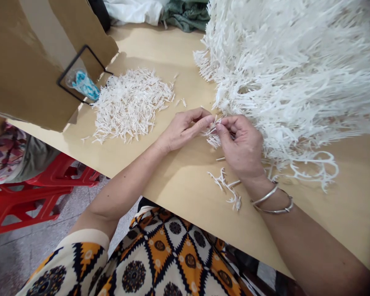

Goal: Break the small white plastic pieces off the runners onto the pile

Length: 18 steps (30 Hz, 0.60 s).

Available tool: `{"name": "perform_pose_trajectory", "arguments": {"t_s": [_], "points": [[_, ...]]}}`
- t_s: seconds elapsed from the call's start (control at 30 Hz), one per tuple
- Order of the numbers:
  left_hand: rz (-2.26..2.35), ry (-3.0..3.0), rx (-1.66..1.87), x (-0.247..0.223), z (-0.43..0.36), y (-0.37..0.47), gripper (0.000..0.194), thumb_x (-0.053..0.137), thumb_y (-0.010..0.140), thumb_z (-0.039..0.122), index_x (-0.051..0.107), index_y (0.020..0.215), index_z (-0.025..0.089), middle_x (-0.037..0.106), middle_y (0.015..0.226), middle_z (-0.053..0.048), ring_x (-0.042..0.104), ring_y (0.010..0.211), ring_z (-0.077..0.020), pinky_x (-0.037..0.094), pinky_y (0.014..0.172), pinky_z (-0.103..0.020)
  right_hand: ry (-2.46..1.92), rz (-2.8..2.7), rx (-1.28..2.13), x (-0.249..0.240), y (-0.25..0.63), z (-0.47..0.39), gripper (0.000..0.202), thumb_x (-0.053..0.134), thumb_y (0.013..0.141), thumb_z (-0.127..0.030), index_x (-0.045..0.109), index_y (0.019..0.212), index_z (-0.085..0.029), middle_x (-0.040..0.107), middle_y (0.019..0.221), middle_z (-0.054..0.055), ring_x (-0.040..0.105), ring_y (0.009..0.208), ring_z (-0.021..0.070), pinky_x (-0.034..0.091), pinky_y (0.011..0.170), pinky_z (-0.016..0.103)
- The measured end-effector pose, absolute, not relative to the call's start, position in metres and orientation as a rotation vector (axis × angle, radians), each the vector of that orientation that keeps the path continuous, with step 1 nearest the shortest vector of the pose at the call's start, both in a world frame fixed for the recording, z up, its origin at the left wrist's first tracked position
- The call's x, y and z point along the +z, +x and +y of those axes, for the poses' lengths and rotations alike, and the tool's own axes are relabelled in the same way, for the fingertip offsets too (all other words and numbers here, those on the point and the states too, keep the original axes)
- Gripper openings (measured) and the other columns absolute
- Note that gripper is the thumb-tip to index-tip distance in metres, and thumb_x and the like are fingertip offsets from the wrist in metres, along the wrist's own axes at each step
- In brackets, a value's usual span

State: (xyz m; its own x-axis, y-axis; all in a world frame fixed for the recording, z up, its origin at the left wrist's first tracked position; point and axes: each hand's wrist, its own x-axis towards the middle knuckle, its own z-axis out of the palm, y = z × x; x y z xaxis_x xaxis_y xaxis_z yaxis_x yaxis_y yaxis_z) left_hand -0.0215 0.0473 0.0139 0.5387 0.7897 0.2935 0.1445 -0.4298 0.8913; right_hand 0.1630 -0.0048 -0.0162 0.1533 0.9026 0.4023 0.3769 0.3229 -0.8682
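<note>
White branched plastic pieces (214, 142) show between my two hands, above the table. My left hand (188, 128) is closed, its thumb and fingertips pinching at the strands from the left. From the right, my right hand (243, 144) pinches the same bit with thumb and forefinger; its other fingers are curled in. The fingers partly hide what they grip. Below my right hand lies a bare, branching white plastic stem (226, 187). A big heap of white branched plastic sprays (290, 70) rises just beyond my right hand. A smaller pile of short white plastic sprigs (132, 105) lies left of my hands.
A cardboard box (46, 53) stands at the back left of the table (163, 176). Beside it a black wire frame (61, 78) surrounds a clear cup (83, 82) with blue and white contents. Cloth (185, 14) lies at the back. Red stools (27, 201) stand left, near another person's clothing.
</note>
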Motion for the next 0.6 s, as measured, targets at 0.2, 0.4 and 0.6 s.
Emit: {"name": "perform_pose_trajectory", "arguments": {"t_s": [0.2,0.4,0.6], "points": [[0.776,1.865,0.931,0.005,0.051,-0.02,0.05,0.071,0.094,0.067,0.067,0.095,0.018,0.07,0.088,-0.003,0.06,0.076,-0.0112,0.051,0.072,-0.025,-1.286,-1.471,0.573,-0.011,0.163,-0.007,0.008,0.065,0.096,-0.033,0.063,0.094,-0.026,0.073,0.083,0.001,0.07,0.075,0.0187,0.059,0.072,0.036],[0.795,1.861,0.931,0.001,0.056,-0.022,0.047,0.065,0.099,0.065,0.065,0.095,0.018,0.069,0.087,-0.003,0.06,0.076,-0.011,0.049,0.071,-0.025,-1.288,-1.499,0.558,-0.013,0.164,-0.006,0.009,0.065,0.096,-0.034,0.06,0.093,-0.027,0.071,0.083,0.002,0.069,0.075,0.0208,0.057,0.074,0.04],[0.932,1.877,0.961,0.0,0.055,-0.017,0.041,0.063,0.102,0.061,0.065,0.097,0.02,0.071,0.088,-0.003,0.061,0.078,-0.0131,0.05,0.075,-0.028,-1.263,-1.511,0.579,-0.015,0.162,-0.003,0.011,0.062,0.098,-0.037,0.056,0.093,-0.028,0.059,0.072,-0.002,0.059,0.061,0.0175,0.046,0.058,0.035]]}}
